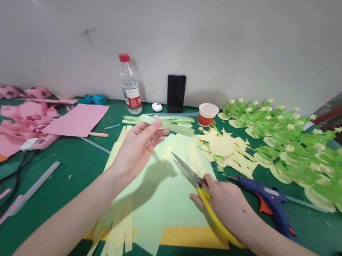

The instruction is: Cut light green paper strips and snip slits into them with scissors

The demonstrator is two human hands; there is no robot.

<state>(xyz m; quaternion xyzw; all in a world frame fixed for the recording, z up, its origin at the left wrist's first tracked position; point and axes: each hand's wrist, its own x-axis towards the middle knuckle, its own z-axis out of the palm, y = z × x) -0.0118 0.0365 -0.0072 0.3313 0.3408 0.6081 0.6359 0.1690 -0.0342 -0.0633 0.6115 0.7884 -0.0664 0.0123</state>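
Note:
My left hand [140, 143] is raised over the paper, thumb and fingers pinched on a light green paper strip [178, 128] that sticks out to the right. In my right hand [223, 200] is a pair of scissors [187, 169] with yellow handles, its blades together and pointing up and left. Below both hands lie pale green paper sheets [178, 202], with an orange-yellow sheet [196, 236] partly under them. Pale yellow strips [120, 232] fan out at the lower left of the sheets. More green strips [172, 118] lie behind my left hand.
Star-shaped yellow scraps [225, 146], a paper cup [208, 115] and a blue glue gun [269, 197] are to the right, before rows of green paper plants [300, 149]. A water bottle [131, 89] and phone [175, 93] stand by the wall. Pink paper [78, 120] lies left.

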